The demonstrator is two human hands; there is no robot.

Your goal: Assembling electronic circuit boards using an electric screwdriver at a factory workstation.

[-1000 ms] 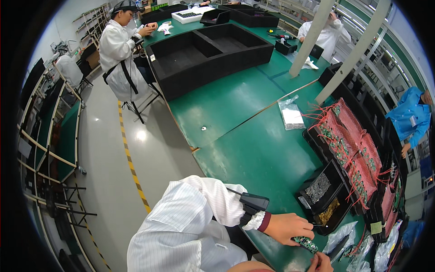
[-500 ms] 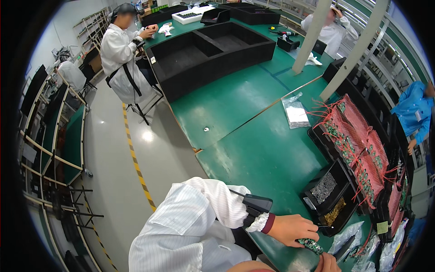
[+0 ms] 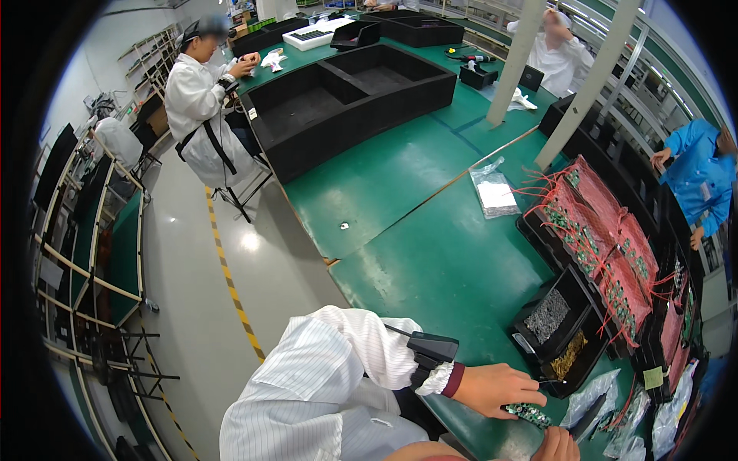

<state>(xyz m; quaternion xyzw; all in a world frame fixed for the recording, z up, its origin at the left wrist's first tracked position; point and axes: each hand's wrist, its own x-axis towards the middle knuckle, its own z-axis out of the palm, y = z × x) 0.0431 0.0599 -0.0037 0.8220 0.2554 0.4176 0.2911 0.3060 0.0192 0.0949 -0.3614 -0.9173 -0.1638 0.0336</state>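
Observation:
My left hand (image 3: 496,388) is closed on a green circuit board (image 3: 529,414) studded with small parts, pinching it near the table's front edge. Close beside the board's near end is my right hand (image 3: 556,446), its fingers curled together and cut off by the lower rim. What those fingers hold, if anything, is hidden. A dark, narrow object (image 3: 590,417) lies beyond them; I cannot tell whether it touches the hand. Just past my left hand, a black bin (image 3: 544,319) holds small silver parts, and another black bin (image 3: 588,369) holds brass-coloured ones.
Clear plastic bags (image 3: 626,426) lie to the right. A black tray (image 3: 530,227) carries pink padding (image 3: 603,203) and several wired circuit boards. Farther off are a bagged white sheet (image 3: 496,192), a large black divided tray (image 3: 346,115) and two posts. Co-workers sit or stand around the table.
The view has tilted slightly. Both my hands stay almost in place, with the board still in my left. At the right, the person in blue has brought a hand up.

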